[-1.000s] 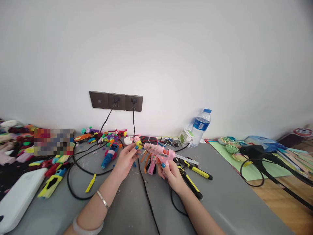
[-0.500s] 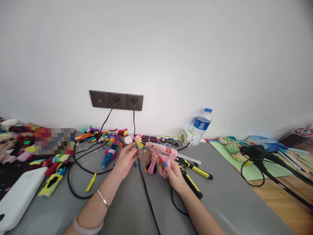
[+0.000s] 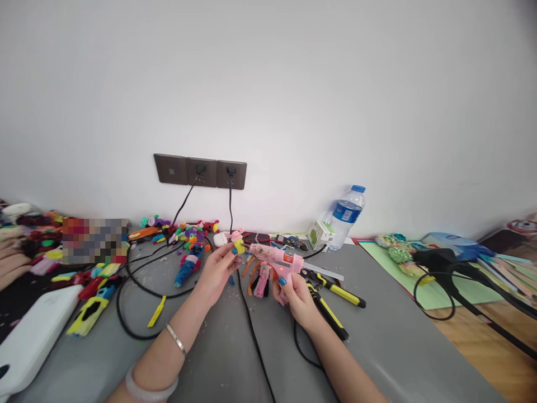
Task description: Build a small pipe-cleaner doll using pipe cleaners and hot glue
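My left hand [image 3: 216,271] pinches a small yellow and pink craft piece [image 3: 238,242] between thumb and fingers, held up above the grey table [image 3: 377,336]. My right hand [image 3: 293,294] grips a pink hot glue gun [image 3: 277,258] by its handle. The gun's nozzle points left and sits right beside the craft piece. A clear glue stick pokes out of the gun's back end. The gun's black cord [image 3: 251,330] runs down the table towards me.
Yellow-handled pliers [image 3: 331,302] lie just right of my right hand. Colourful craft bits [image 3: 188,235] pile at the back left. A water bottle [image 3: 347,217] stands by the wall. Wall sockets [image 3: 200,171] feed black cables. A white box [image 3: 33,336] sits front left, a green mat [image 3: 419,285] right.
The glue gun and the craft piece have risen slightly and stayed close together. The hands hold the same grips. The view shifted a little.
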